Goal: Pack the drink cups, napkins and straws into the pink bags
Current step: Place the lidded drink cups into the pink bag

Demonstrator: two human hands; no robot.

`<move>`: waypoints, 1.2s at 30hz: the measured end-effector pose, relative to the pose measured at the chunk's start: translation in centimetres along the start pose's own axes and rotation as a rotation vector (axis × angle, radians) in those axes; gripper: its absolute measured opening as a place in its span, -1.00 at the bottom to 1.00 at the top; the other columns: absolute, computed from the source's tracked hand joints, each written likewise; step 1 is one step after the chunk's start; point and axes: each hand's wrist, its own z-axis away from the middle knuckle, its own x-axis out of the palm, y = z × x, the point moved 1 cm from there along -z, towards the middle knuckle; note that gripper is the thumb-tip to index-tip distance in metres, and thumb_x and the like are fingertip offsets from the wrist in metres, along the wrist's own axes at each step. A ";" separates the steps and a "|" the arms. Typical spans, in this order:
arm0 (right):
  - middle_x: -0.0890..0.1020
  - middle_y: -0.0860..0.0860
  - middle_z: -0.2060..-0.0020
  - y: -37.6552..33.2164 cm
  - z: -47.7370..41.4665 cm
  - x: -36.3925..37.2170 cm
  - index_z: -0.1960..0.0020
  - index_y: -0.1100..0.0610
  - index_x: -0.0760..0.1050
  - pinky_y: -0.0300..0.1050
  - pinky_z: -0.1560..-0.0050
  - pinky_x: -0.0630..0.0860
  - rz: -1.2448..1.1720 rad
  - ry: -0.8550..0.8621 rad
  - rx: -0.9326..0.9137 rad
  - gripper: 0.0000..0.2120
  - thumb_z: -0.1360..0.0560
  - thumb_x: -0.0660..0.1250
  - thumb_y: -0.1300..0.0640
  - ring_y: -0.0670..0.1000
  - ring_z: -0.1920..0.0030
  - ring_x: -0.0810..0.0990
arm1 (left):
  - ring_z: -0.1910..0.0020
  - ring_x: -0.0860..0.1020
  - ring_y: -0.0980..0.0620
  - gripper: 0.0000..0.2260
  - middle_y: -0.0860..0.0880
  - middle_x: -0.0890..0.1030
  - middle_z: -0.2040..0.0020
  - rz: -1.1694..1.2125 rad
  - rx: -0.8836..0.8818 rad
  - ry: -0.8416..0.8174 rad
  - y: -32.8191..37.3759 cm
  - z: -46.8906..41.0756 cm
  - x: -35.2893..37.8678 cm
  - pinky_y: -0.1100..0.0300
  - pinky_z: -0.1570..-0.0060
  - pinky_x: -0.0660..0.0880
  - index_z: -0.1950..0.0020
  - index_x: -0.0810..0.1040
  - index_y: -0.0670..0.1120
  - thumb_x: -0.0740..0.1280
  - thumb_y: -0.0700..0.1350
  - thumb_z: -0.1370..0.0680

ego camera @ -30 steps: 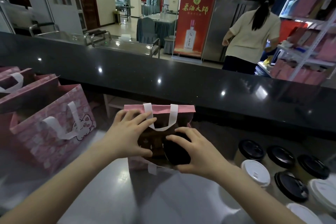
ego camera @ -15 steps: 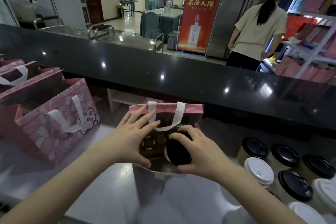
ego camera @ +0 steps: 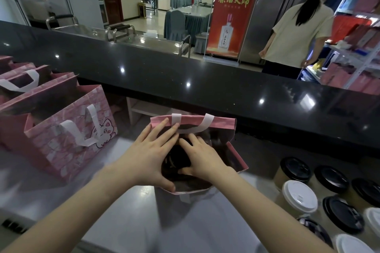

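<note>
A pink paper bag (ego camera: 216,123) with white handles stands open on the steel worktop in front of me. My left hand (ego camera: 148,156) lies flat against its left rim, holding the mouth apart. My right hand (ego camera: 202,160) reaches down into the bag, fingers wrapped over a black-lidded drink cup (ego camera: 177,161) that sits low inside. The cup's body is mostly hidden by the bag and my hands. Several more cups with black lids (ego camera: 295,168) and white lids (ego camera: 300,196) stand at the right. No napkins or straws show.
More pink bags, one with a cat drawing (ego camera: 70,129), stand at the left. A raised black counter (ego camera: 226,88) runs across just behind the bag. Beyond it a person in a pale shirt (ego camera: 298,33) faces a shelf, next to a red banner (ego camera: 232,12).
My right hand has pushed the black-lidded cup deeper into the bag. The left hand has slid up along the bag's rim, and the bag's mouth has opened wider.
</note>
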 end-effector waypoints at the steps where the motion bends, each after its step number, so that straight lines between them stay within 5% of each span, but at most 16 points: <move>1: 0.25 0.07 -0.43 0.0 -0.3 0.3 -0.47 -0.01 0.15 0.08 -0.20 0.47 -0.005 -0.002 0.014 -0.16 -0.33 0.51 -0.10 0.16 -0.34 0.33 | -0.43 -0.53 0.06 0.17 0.08 -0.36 -0.55 -0.001 -0.002 -0.001 0.0 0.0 0.0 0.05 -0.33 -0.49 -0.59 -0.16 0.00 0.14 0.58 -0.17; 7: 0.19 0.09 -0.49 -1.1 -1.2 1.7 -0.53 0.01 0.10 0.12 -0.33 0.43 -0.002 0.026 -0.011 -0.13 -0.37 0.49 -0.06 0.17 -0.43 0.25 | -0.44 -0.52 0.03 0.18 0.03 -0.30 -0.56 -0.028 -0.017 -0.015 0.1 -0.3 0.0 -0.01 -0.40 -0.46 -0.58 -0.18 -0.01 0.14 0.58 -0.17; 16: 0.21 0.07 -0.46 -1.1 -0.8 2.9 -0.49 -0.05 0.15 0.15 -0.23 0.48 -0.029 0.017 0.013 -0.22 -0.39 0.47 0.00 0.18 -0.44 0.20 | -0.45 -0.51 0.01 0.21 0.01 -0.28 -0.58 -0.063 -0.059 -0.072 -0.6 -1.0 -0.3 -0.08 -0.42 -0.47 -0.58 -0.24 0.00 0.09 0.62 -0.14; 25: 0.19 0.04 -0.47 -0.4 1.1 2.9 -0.46 -0.02 0.20 0.11 -0.29 0.46 -0.057 0.010 -0.042 -0.30 -0.41 0.46 0.09 0.14 -0.47 0.16 | -0.45 -0.49 -0.08 -0.03 0.02 -0.12 -0.60 -0.222 0.025 -0.121 -0.7 -1.9 -2.3 -0.25 -0.30 -0.56 -0.58 -0.03 0.06 0.22 0.46 -0.31; 36: 0.18 -0.02 -0.44 1.0 3.0 3.1 -0.42 -0.03 0.22 0.13 -0.11 0.56 -0.085 0.009 -0.028 -0.30 -0.38 0.48 0.08 0.12 -0.42 0.21 | -0.38 -0.61 -0.05 0.16 0.06 -0.40 -0.49 -0.142 0.046 -0.114 -1.6 -1.4 -1.8 -0.13 -0.35 -0.52 -0.54 -0.29 0.14 0.25 0.56 -0.17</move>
